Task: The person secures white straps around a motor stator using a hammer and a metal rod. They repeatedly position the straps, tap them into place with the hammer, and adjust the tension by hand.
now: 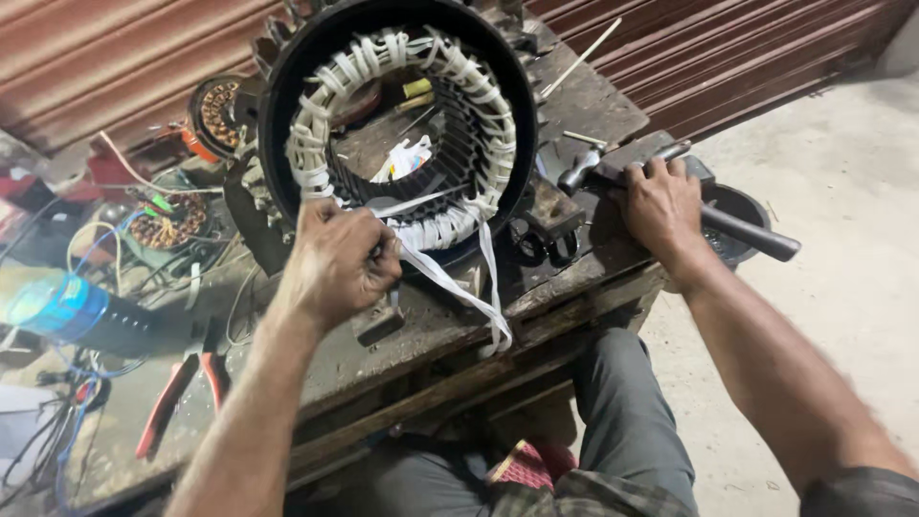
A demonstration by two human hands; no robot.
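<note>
While the left hand (pixel 337 260) is clenched around the white lacing tape (pixel 450 282), drawing it taut toward the body, the right hand (pixel 661 206) lies off to the side, its fingers curled over the head end of a hammer (pixel 708 215) that rests on the worn wooden bench (pixel 565 297). Just beyond the left knuckles stands the motor stator (pixel 397 124), tilted up on its black housing, its copper coils already bound almost all round in white tape; the loose tail of the tape hangs down past the left wrist over the bench edge. The work looks to be at the lacing stage, with a stitch being pulled tight near the bottom of the winding. The next move would seem to call for keeping tension on the tape so the stitch does not slacken. Red-handled pliers (pixel 177 388) lie well to the left of the forearm, apart from both hands.
</note>
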